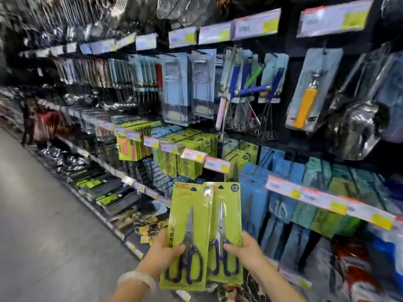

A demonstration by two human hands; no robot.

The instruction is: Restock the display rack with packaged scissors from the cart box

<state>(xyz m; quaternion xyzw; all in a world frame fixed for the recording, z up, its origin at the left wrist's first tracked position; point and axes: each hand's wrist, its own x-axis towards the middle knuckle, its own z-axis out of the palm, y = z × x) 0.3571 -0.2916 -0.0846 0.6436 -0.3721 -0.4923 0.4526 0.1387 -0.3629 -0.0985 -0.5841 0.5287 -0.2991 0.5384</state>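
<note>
Left hand (162,250) grips one scissors pack (187,236); right hand (246,249) grips the overlapping second pack (227,227); display rack (196,153) beyond.

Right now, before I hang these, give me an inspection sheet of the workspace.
Surface: display rack, pegs crowded with hanging packs; grey aisle floor.
Job's things: two green scissor packs, left pack overlapping right pack, held upright before the rack; matching green packs already hang above.
Clutter: blue packs, whisks, price tags.
Grippers: left hand grips left pack; right hand grips right pack.
Cables: nothing seen.
Surroundings: a person far down the aisle; the picture is blurred.
</note>
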